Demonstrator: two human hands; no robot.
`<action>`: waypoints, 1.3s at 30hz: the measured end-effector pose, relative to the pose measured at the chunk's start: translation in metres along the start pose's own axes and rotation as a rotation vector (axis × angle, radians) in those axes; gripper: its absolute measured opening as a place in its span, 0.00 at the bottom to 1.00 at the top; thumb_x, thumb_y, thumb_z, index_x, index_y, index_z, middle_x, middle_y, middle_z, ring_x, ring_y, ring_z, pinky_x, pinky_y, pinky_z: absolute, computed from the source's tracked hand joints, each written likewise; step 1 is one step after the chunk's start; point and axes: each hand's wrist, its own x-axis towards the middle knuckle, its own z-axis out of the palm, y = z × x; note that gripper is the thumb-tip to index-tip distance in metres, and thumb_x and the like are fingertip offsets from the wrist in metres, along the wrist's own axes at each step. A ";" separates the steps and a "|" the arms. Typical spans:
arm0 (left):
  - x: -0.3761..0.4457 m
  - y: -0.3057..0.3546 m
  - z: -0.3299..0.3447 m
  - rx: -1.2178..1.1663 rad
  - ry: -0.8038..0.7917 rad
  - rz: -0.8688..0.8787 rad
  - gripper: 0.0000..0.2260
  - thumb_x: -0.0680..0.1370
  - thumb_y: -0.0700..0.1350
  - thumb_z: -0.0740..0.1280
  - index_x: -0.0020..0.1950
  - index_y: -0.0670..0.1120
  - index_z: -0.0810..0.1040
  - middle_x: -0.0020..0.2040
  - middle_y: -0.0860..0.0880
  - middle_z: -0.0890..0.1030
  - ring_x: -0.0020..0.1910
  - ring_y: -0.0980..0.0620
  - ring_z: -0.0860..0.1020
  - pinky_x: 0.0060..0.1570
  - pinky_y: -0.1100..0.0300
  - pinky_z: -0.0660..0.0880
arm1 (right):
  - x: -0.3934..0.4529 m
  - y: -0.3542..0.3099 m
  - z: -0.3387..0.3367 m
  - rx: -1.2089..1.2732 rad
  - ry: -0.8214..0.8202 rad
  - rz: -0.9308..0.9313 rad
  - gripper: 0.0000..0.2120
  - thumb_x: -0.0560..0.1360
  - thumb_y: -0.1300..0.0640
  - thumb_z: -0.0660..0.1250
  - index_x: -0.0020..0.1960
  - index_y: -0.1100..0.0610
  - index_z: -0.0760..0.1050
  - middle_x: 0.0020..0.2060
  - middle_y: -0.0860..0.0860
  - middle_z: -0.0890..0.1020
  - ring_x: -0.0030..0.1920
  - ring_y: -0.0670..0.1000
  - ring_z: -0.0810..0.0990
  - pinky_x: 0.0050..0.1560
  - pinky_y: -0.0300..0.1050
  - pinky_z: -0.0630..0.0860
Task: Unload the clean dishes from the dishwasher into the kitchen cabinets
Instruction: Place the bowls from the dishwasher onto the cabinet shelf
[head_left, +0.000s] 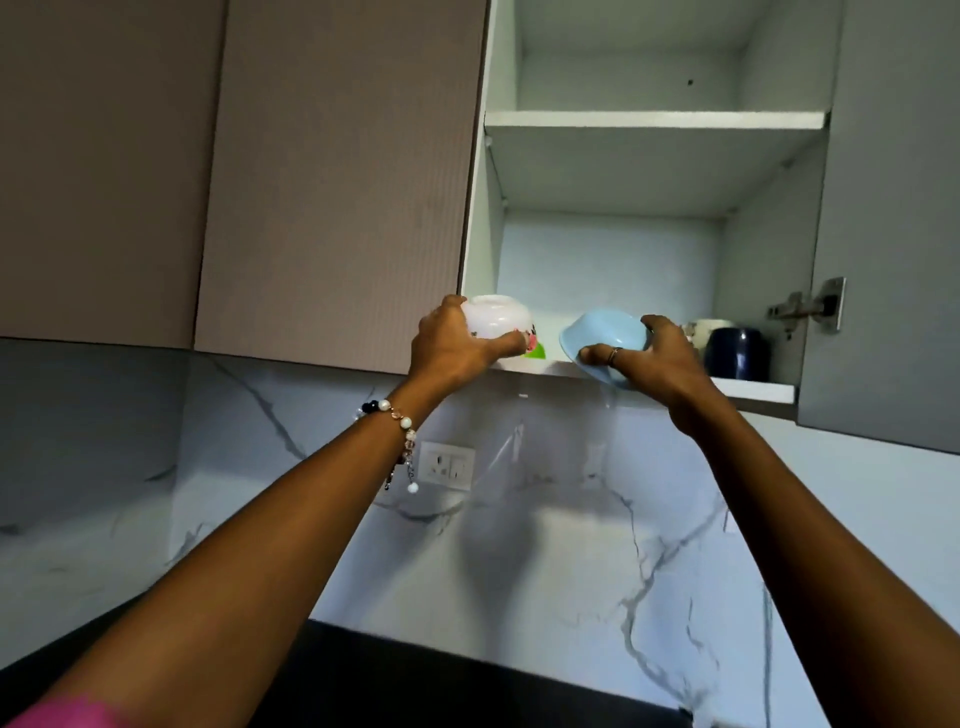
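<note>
Two arms reach up to an open cabinet (649, 166). The left hand (452, 343) grips a white bowl (496, 317); the right hand (660, 358) pinches a blue bowl (605, 332), tilted over the shelf edge (748, 387). It could slip off if released early.

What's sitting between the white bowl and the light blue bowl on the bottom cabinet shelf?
In the head view, a small green object shows between the white bowl and the light blue bowl; what it is cannot be told.
</note>
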 end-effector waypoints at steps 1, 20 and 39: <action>0.010 0.001 0.006 0.050 -0.003 0.022 0.38 0.61 0.62 0.76 0.65 0.45 0.69 0.59 0.46 0.77 0.55 0.45 0.76 0.53 0.52 0.78 | 0.015 0.002 0.002 -0.042 0.010 0.004 0.38 0.62 0.43 0.77 0.65 0.57 0.68 0.54 0.51 0.73 0.55 0.54 0.73 0.50 0.48 0.73; 0.114 -0.017 0.101 0.460 -0.346 -0.070 0.29 0.72 0.60 0.69 0.61 0.39 0.72 0.55 0.42 0.76 0.47 0.49 0.71 0.38 0.60 0.68 | 0.200 0.019 0.069 -0.710 -0.278 -0.104 0.36 0.67 0.35 0.69 0.64 0.57 0.67 0.66 0.59 0.71 0.67 0.62 0.67 0.64 0.56 0.60; 0.124 -0.032 0.102 0.337 -0.352 -0.083 0.17 0.74 0.56 0.68 0.47 0.43 0.70 0.47 0.44 0.74 0.38 0.53 0.69 0.34 0.62 0.65 | 0.220 0.055 0.099 -0.871 -0.526 -0.128 0.32 0.73 0.34 0.61 0.60 0.61 0.71 0.55 0.58 0.77 0.49 0.54 0.72 0.54 0.50 0.68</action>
